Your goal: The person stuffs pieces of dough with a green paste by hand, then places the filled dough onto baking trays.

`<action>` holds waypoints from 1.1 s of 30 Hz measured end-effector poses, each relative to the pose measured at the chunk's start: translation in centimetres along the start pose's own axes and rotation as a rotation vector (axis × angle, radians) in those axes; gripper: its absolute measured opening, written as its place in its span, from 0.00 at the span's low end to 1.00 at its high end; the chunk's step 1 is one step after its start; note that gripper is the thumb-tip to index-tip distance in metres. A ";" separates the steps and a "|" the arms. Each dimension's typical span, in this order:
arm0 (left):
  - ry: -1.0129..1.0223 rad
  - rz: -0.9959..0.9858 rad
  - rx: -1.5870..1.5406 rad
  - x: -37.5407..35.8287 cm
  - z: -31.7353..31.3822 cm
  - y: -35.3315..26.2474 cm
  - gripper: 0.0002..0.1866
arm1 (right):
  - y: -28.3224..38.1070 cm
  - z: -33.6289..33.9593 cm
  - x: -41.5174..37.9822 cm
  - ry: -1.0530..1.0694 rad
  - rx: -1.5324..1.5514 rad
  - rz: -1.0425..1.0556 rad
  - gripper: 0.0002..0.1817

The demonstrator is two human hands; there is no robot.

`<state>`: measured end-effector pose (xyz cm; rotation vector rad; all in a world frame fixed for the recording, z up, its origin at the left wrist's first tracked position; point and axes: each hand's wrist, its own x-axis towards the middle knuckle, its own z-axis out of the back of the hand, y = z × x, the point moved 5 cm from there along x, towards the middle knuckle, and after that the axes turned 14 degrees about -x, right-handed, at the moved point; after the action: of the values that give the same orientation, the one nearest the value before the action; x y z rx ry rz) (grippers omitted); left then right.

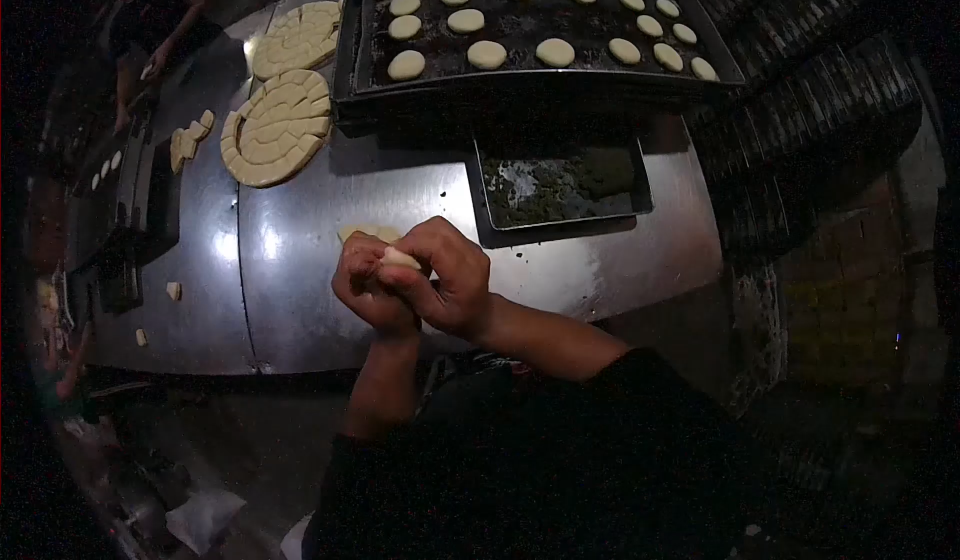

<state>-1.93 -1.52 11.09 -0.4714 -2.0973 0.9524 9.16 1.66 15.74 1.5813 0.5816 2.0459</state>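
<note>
Above the metal table, my left hand point(368, 288) and my right hand point(452, 272) are closed together around a small piece of dough point(400, 259). Pale dough shows between the thumbs and fingers; most of it is hidden. Just behind my hands, more flat dough point(368, 231) lies on the table, partly covered by them. Beyond my right hand sits a shallow metal tray point(570, 224) with dark green, crumbly filling point(600, 175) in it.
At the back, a large dark baking tray point(540, 81) carries several flattened dough rounds point(555, 54). Cut dough slabs point(280, 130) lie on the steel table point(340, 180), left of it. Dark stacked trays point(810, 120) stand at right. Another person point(150, 20) is at far left.
</note>
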 end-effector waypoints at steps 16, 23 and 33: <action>-0.287 1.184 -0.414 -8.0 1.1 13.0 0.27 | -7.3 0.4 -10.8 0.795 -0.676 0.042 0.24; -0.243 1.137 -0.109 -6.1 3.6 14.6 0.17 | -25.7 17.2 -9.9 0.359 -1.016 -0.676 0.13; -0.270 1.162 -0.060 -2.5 2.6 17.8 0.18 | -33.5 14.3 -11.9 0.802 -1.262 -0.870 0.06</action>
<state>-2.05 7.40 -4.73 -1.7763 -2.0021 1.6291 29.46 21.46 -10.00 -0.2355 0.0661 1.5980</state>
